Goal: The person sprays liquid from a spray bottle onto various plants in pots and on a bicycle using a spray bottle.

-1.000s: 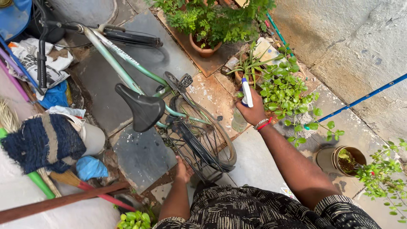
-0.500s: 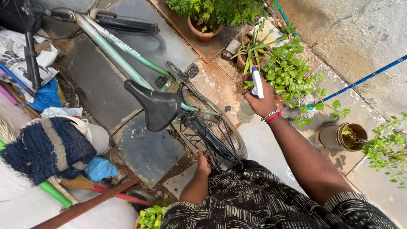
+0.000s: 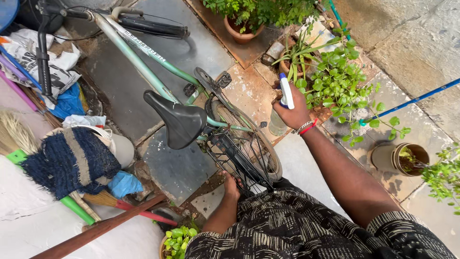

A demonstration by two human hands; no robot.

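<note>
Spray bottle (image 3: pixel 282 103) first: we see it upright in the right hand (image 3: pixel 294 111), whose grip is wrapped tight around the neck just under the white and blue nozzle, while the clear body hangs below the fingers. It is held out over the stone floor (image 3: pixel 182 168), right beside the leafy green plant (image 3: pixel 338 81) and close to a small spiky plant in a clay pot (image 3: pixel 294 60). Bead bracelets and a red thread (image 3: pixel 306 127) circle that wrist.

Our left hand (image 3: pixel 231 184) rests low on the near end of the black wire rear rack (image 3: pixel 239 160) of a pale green bicycle (image 3: pixel 143 57); its grip is curled around the rack's edge, though the fingers are partly hidden by the wire. The black saddle (image 3: pixel 179 120) stands just beyond the rack, and the rear wheel (image 3: pixel 249 139) runs beneath it.

Farther off, a terracotta pot (image 3: pixel 242 31) with a bushy plant sits near the top of the view. A stack of empty pots (image 3: pixel 400 158) stands on the floor to the right, below a blue pole (image 3: pixel 412 101). On the left we see a dark blue mop head (image 3: pixel 67 160), a broom with a red handle (image 3: pixel 134 211) and a blue plastic bag (image 3: pixel 122 183). Another potted plant (image 3: pixel 177 240) sits by our patterned shirt (image 3: pixel 297 225).
</note>
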